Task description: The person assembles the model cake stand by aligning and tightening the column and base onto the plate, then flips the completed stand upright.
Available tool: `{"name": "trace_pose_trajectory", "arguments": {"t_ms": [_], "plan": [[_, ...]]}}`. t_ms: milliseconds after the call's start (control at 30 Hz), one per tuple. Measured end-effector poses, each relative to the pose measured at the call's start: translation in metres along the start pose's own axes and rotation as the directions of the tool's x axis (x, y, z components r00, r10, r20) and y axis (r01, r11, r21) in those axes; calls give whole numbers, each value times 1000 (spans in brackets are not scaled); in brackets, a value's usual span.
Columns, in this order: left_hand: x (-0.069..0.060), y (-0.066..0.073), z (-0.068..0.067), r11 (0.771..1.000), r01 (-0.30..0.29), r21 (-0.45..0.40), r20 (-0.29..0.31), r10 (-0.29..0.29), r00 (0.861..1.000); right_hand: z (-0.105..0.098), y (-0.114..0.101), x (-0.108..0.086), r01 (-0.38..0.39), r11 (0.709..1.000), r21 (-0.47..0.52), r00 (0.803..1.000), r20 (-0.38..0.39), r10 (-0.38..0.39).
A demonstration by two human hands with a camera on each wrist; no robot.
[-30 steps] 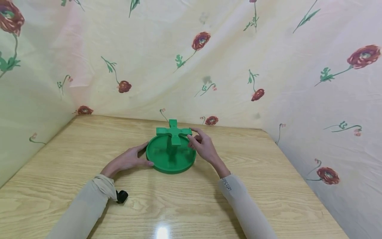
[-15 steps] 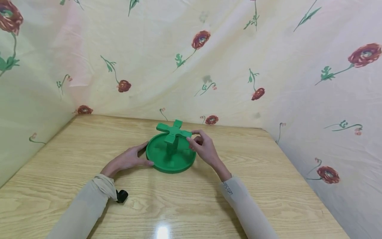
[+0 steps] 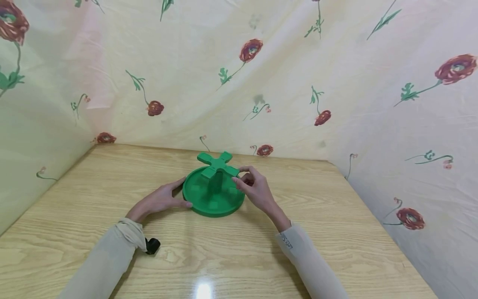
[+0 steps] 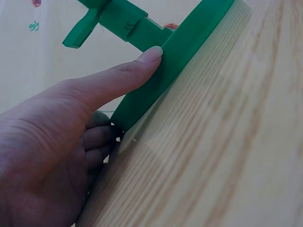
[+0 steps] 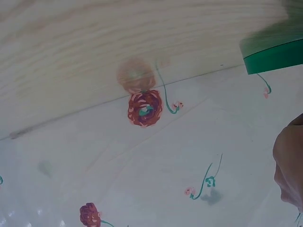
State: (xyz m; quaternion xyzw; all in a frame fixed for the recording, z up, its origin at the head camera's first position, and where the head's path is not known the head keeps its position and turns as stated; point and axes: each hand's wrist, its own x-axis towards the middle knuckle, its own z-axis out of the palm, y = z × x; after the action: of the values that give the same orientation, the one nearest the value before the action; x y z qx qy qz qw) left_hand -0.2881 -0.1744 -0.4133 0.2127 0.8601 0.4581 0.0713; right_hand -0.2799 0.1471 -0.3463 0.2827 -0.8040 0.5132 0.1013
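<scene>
A round green tray-like base (image 3: pixel 201 201) with a raised rim stands on the table. From its middle rises a green post (image 3: pixel 215 182), topped by a four-armed green cross piece (image 3: pixel 218 163). My left hand (image 3: pixel 161 199) holds the base at its left side; the left wrist view has the thumb (image 4: pixel 125 80) against the rim wall, with the other fingers behind. At the cross's near right arm, my right hand (image 3: pixel 257 189) pinches the tip between thumb and forefinger. Only a part of that hand (image 5: pixel 289 165) shows in the right wrist view, beside the base's edge (image 5: pixel 274 57).
The wood-grained table (image 3: pixel 231 257) extends around the base. Floral cloth (image 3: pixel 186 74) hangs behind it and along both sides. A small black object (image 3: pixel 152 246) sits at the left sleeve cuff.
The cross has turned on its post, from arms square to me to arms lying diagonally. My right hand has shifted slightly toward me with the arm tip. The left hand and base stay put.
</scene>
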Motion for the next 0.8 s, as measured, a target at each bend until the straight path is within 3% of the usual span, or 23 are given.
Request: {"name": "trace_pose_trajectory", "arguments": {"t_ms": [200, 500, 800], "plan": [[0, -2, 1, 1000, -11, 0, 0, 11, 1000, 3, 0, -3, 47, 998, -34, 999, -15, -48], [0, -3, 1, 1000, -17, -6, 2, 17, 1000, 11, 35, 2, 90, 992, -86, 996, -19, -92], [1, -2, 2, 1000, -1, 12, -7, 1, 1000, 13, 39, 0, 199, 976, -89, 980, 15, -199]]}}
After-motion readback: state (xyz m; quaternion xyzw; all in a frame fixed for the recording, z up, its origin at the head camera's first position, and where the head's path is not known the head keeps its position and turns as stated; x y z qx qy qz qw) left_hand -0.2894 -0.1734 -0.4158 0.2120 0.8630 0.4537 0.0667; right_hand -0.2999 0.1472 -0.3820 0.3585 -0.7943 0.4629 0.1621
